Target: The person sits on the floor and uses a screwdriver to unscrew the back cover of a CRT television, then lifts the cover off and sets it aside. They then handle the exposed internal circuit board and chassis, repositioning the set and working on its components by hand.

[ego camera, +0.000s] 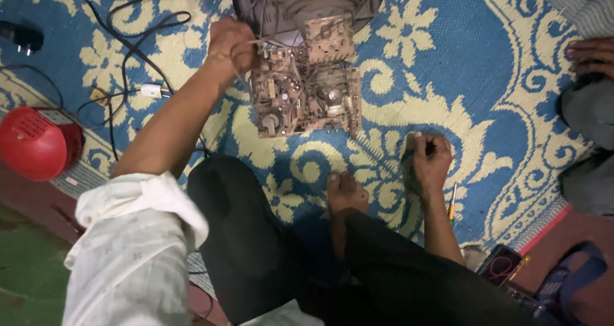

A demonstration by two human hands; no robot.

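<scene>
Hands point(231, 44) point(430, 159): two; circuit board point(306, 89): one.

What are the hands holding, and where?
The left hand pinches thin wires by the circuit board. The right hand grips something small and dark; unclear what.

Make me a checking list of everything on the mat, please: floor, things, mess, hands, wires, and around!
Surface: blue and cream patterned woven mat.
Job's things: brown dusty circuit board beside grey picture tube.
Clutter: round red plastic device; small yellow-handled screwdriver.
Hands: left hand pinches thin wires at the board; right hand closed, pressed on mat.
Cables: black cords, white plug.
Surroundings: another person's hand.
</scene>
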